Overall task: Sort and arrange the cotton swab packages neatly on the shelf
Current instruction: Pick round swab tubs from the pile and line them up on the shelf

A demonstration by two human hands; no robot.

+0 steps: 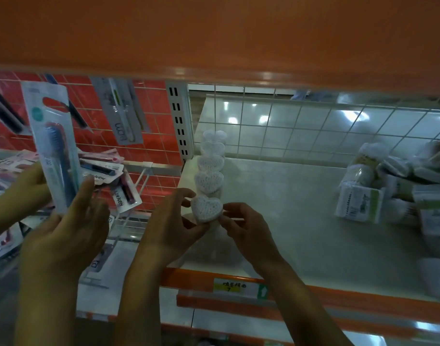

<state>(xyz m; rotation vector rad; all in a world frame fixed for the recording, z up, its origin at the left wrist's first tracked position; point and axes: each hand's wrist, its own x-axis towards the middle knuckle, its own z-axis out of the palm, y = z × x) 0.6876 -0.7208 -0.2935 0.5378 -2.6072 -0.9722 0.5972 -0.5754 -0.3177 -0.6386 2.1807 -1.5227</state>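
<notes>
head view: fingertips (230, 208) of both hands pinch a small clear heart-shaped plastic box of white cotton swabs (207, 208) between them. the left hand (169, 231) curls round its left lobe and lower edge, and the right hand (249, 233) grips its right side. whether the box rests on the pale grey shelf (289, 221) under the fingers, i cannot tell. just beyond the fingertips a row of like heart boxes (209, 182) runs back to the wire grid.

likely risk: a push forward while squaring it would nudge the nearest box and skew the line, and a loose pinch on smooth plastic could let it tip.

both forearms reach up from below, wrists bent inward, palms facing each other. well right of the fingers lies an unsorted heap of swab packets (359, 201). left of them another person's hands hold a carded toothbrush (54, 151).
</notes>
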